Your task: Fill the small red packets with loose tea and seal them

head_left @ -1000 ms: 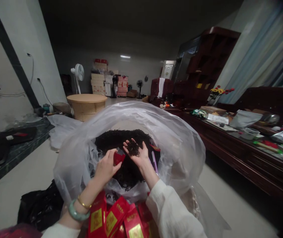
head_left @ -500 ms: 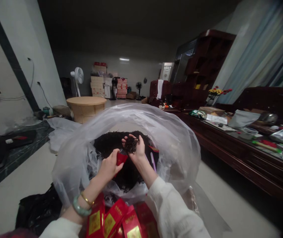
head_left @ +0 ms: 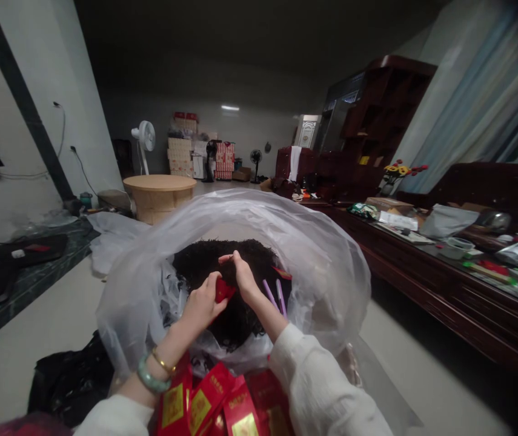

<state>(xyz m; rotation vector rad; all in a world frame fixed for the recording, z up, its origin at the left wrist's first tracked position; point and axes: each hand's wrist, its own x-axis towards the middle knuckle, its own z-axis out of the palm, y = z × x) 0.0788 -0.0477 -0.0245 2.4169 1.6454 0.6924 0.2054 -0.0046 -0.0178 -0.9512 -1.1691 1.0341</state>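
My left hand point(head_left: 202, 303) is closed around a small red packet point(head_left: 225, 291), its mouth turned toward my right hand. My right hand point(head_left: 243, 277) is cupped and tipped on edge just above that packet, with dark dried leaves, like tea, against its palm; how many is hidden. Both hands are over a heap of the same dark leaves point(head_left: 204, 251) inside a large clear plastic bag point(head_left: 326, 260) with its top spread wide. Two purple sticks, like pens point(head_left: 280, 295), stand in the leaves right of my right wrist. Below my wrists lie several red and gold packets point(head_left: 211, 393).
A black plastic bag point(head_left: 70, 381) lies on the floor at left. Beyond the clear bag is a round wooden table point(head_left: 161, 183), with a white fan point(head_left: 145, 136) behind it. A long dark wood bench point(head_left: 404, 278) with assorted items runs along the right.
My right hand has turned from palm up to on edge, tipping its leaves toward the red packet. A second purple stick now shows. My left hand has barely moved.
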